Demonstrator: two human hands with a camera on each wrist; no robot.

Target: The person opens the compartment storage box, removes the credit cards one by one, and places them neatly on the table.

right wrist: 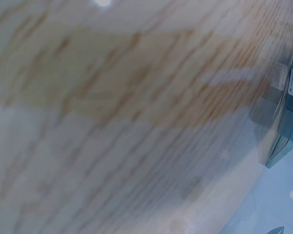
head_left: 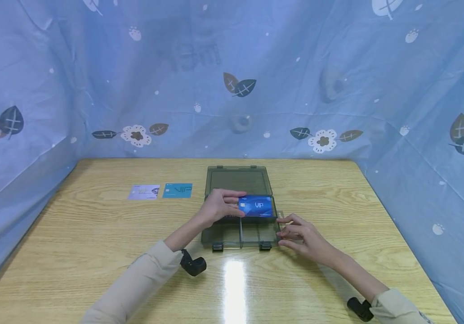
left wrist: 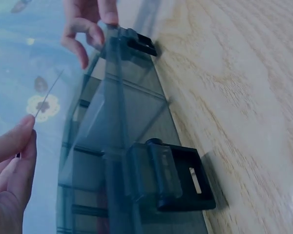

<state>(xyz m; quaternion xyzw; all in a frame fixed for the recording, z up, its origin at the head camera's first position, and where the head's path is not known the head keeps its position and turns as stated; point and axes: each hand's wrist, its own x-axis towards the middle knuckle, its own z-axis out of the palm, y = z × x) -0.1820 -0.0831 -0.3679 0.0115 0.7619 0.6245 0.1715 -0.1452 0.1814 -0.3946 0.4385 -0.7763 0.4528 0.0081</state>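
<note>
One blue VIP card (head_left: pixel 257 206) | thin, stiff, light, likely slick | left hand (head_left: pixel 217 206) pinched its short edge | right hand (head_left: pixel 302 237) lay loose-fingered, touching the organiser box (head_left: pixel 237 181) side, holding nothing.

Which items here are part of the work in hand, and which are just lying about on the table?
In hand:
- dark blue VIP card, pinched by the left hand
- smoky translucent plastic compartment box, lid open, with the right hand at its right edge

Lying about:
- pale lilac card and teal VIP card, side by side on the wooden table, left of the box
</note>
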